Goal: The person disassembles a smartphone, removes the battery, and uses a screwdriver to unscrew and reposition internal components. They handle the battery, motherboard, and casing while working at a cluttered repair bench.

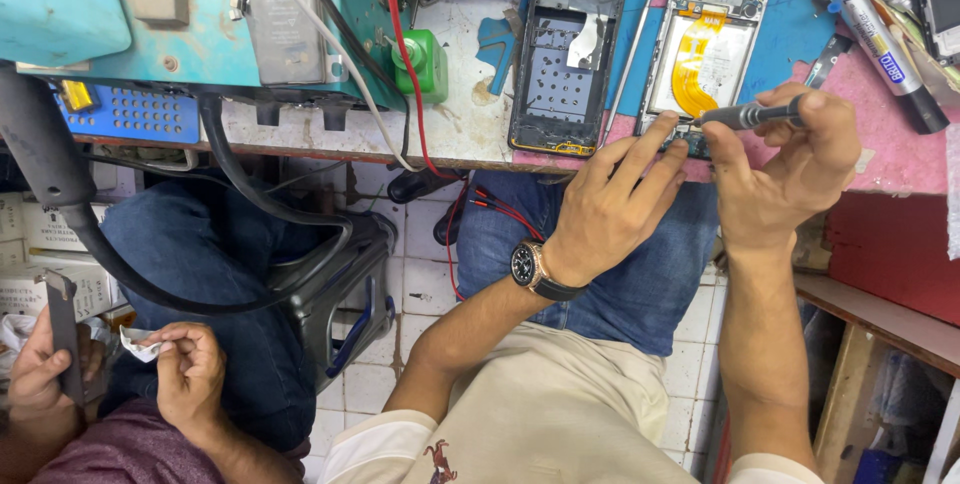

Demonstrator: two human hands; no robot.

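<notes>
Nearest, the left hand (610, 206) spreads fingers steadying the opened phone (706, 49), light yet fragile, best held by its edges, while the right hand (785, 169) pinches a slim screwdriver (750, 115).

A worn workbench (470, 129) with a chipped white top, a blue mat on its far right part and a pink mat (900, 159) at its right near edge carries the things. On it lie an opened phone with a yellow flex cable (705, 54), a black empty phone frame (565, 54) left of it, a small green bottle (428, 62), a teal box (200, 14) at far left, and marker pens (880, 39) at far right.
</notes>
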